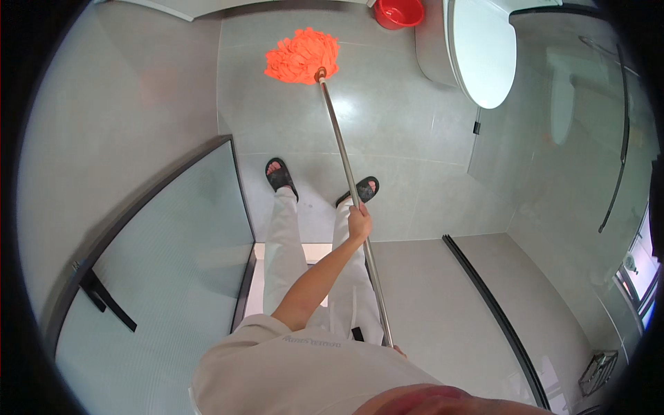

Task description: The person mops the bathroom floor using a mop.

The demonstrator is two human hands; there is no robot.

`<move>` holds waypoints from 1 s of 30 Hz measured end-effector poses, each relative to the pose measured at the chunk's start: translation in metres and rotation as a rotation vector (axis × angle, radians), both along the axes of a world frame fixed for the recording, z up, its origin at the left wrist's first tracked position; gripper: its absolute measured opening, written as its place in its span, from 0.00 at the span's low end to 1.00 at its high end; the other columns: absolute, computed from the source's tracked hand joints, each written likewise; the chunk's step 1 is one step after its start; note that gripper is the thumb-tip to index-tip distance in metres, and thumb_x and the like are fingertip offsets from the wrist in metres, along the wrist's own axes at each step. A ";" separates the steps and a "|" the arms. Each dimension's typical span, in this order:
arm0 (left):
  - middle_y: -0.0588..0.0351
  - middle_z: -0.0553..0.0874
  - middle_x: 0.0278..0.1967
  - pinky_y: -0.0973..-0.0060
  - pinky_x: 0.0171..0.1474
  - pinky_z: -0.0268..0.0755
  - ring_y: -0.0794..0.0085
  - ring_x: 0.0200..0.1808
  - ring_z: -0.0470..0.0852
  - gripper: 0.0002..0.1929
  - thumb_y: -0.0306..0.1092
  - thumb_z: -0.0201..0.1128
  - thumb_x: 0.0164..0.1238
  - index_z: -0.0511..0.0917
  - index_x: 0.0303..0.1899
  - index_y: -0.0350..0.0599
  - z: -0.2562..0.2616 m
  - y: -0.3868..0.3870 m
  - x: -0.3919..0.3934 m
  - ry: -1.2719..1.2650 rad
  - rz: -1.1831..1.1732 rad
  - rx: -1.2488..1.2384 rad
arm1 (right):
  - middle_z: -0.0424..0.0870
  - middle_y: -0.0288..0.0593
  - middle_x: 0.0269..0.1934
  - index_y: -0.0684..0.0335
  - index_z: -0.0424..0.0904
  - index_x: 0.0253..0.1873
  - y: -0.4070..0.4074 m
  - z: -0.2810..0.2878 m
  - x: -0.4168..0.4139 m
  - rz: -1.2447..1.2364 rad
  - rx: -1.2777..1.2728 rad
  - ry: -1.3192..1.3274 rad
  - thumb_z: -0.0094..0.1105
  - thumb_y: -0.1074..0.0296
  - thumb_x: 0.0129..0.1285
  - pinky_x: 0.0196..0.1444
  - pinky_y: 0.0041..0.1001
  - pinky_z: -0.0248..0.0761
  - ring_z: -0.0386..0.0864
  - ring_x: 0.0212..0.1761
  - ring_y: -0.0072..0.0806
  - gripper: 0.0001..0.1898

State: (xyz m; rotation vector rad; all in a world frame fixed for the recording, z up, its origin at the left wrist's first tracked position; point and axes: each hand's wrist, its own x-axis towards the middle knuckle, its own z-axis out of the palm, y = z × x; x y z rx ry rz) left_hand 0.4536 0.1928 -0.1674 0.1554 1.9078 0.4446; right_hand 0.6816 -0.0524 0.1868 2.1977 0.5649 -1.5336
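My left hand [359, 223] is closed around the middle of a metal mop handle [340, 140], beside my right foot's black slide sandal [365, 190]. Farther down, my right hand [399, 351] is at the upper end of the handle; only a few fingers show past the shirt. At the far end, an orange microfibre mop head [303, 57] lies spread on the grey tiled floor [394, 114]. My other black slide sandal [280, 175] stands on the tiles left of the handle.
A white toilet [482, 52] stands at the upper right, with a red plastic bucket [399, 12] beside it. A frosted glass door [181, 249] with a black handle [111, 303] is at the left. Glass panels and a black rail [493, 311] are at the right.
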 end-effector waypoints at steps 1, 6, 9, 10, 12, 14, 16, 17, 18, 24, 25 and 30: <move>0.28 0.83 0.32 0.49 0.41 0.75 0.34 0.36 0.83 0.23 0.48 0.44 0.78 0.69 0.42 0.28 -0.004 0.003 -0.007 -0.041 0.018 0.020 | 0.75 0.48 0.21 0.66 0.75 0.39 -0.002 -0.006 -0.001 -0.065 -0.030 0.010 0.44 0.47 0.74 0.28 0.36 0.66 0.73 0.24 0.30 0.24; 0.30 0.83 0.30 0.52 0.35 0.77 0.40 0.31 0.85 0.23 0.47 0.44 0.78 0.69 0.41 0.28 -0.010 0.077 -0.035 -0.087 0.000 0.074 | 0.76 0.48 0.21 0.67 0.75 0.40 0.103 -0.014 -0.090 0.244 -0.024 -0.086 0.44 0.48 0.75 0.29 0.36 0.67 0.74 0.25 0.30 0.24; 0.33 0.83 0.27 0.55 0.29 0.77 0.44 0.25 0.85 0.24 0.49 0.44 0.77 0.69 0.42 0.28 -0.079 0.104 -0.111 0.063 -0.012 0.109 | 0.72 0.42 0.21 0.66 0.74 0.40 0.122 -0.066 -0.117 0.224 0.188 0.234 0.42 0.50 0.76 0.26 0.32 0.65 0.71 0.22 0.27 0.22; 0.33 0.83 0.27 0.55 0.29 0.77 0.45 0.24 0.84 0.25 0.50 0.44 0.77 0.69 0.42 0.27 -0.091 0.123 -0.128 0.069 -0.012 0.118 | 0.67 0.33 0.18 0.65 0.74 0.40 0.133 -0.081 -0.131 0.172 0.228 0.275 0.41 0.51 0.77 0.21 0.28 0.60 0.65 0.18 0.19 0.21; 0.35 0.83 0.27 0.57 0.30 0.78 0.49 0.23 0.84 0.27 0.51 0.44 0.77 0.70 0.43 0.27 -0.097 0.162 -0.166 0.042 0.004 0.139 | 0.66 0.32 0.18 0.65 0.73 0.39 0.172 -0.095 -0.171 0.189 0.271 0.309 0.41 0.51 0.76 0.20 0.26 0.59 0.64 0.17 0.18 0.21; 0.37 0.84 0.26 0.60 0.29 0.78 0.53 0.21 0.84 0.28 0.52 0.45 0.76 0.71 0.43 0.26 -0.087 0.196 -0.196 0.082 -0.004 0.177 | 0.65 0.31 0.18 0.64 0.72 0.39 0.198 -0.103 -0.205 0.135 0.281 0.380 0.39 0.50 0.77 0.19 0.25 0.59 0.64 0.17 0.17 0.22; 0.38 0.84 0.26 0.61 0.28 0.79 0.54 0.21 0.84 0.27 0.51 0.45 0.77 0.71 0.42 0.25 -0.081 0.214 -0.236 0.181 -0.037 0.203 | 0.63 0.31 0.18 0.63 0.71 0.39 0.232 -0.091 -0.245 -0.043 0.012 0.433 0.38 0.49 0.77 0.19 0.23 0.59 0.63 0.17 0.15 0.21; 0.38 0.84 0.26 0.61 0.28 0.79 0.54 0.21 0.84 0.27 0.50 0.44 0.77 0.72 0.42 0.25 -0.077 0.223 -0.240 0.173 -0.046 0.220 | 0.63 0.31 0.18 0.63 0.71 0.39 0.237 -0.087 -0.251 -0.040 0.013 0.419 0.38 0.49 0.77 0.19 0.23 0.59 0.63 0.17 0.15 0.21; 0.38 0.84 0.26 0.61 0.28 0.79 0.54 0.21 0.84 0.27 0.50 0.44 0.77 0.72 0.42 0.25 -0.074 0.222 -0.238 0.169 -0.048 0.213 | 0.63 0.30 0.18 0.62 0.70 0.39 0.239 -0.087 -0.255 -0.114 -0.007 0.469 0.38 0.49 0.77 0.19 0.22 0.59 0.63 0.18 0.15 0.21; 0.28 0.83 0.37 0.49 0.45 0.76 0.37 0.41 0.84 0.25 0.48 0.43 0.77 0.72 0.43 0.26 -0.075 0.158 -0.165 0.348 -0.179 0.180 | 0.67 0.32 0.20 0.64 0.73 0.40 0.157 -0.085 -0.161 0.157 0.308 0.280 0.40 0.51 0.77 0.23 0.26 0.62 0.66 0.21 0.18 0.21; 0.26 0.83 0.39 0.48 0.48 0.74 0.35 0.44 0.82 0.26 0.48 0.43 0.77 0.72 0.43 0.26 -0.066 0.140 -0.130 0.279 -0.112 0.159 | 0.71 0.36 0.20 0.65 0.75 0.41 0.149 -0.071 -0.132 0.186 0.213 0.210 0.42 0.52 0.76 0.25 0.29 0.64 0.69 0.21 0.22 0.20; 0.27 0.82 0.33 0.46 0.39 0.73 0.32 0.35 0.81 0.23 0.47 0.44 0.77 0.69 0.41 0.29 -0.022 0.022 -0.026 0.205 -0.055 0.178 | 0.80 0.58 0.25 0.65 0.75 0.49 0.101 0.014 -0.065 0.348 -0.065 0.078 0.42 0.47 0.74 0.31 0.44 0.71 0.82 0.28 0.51 0.23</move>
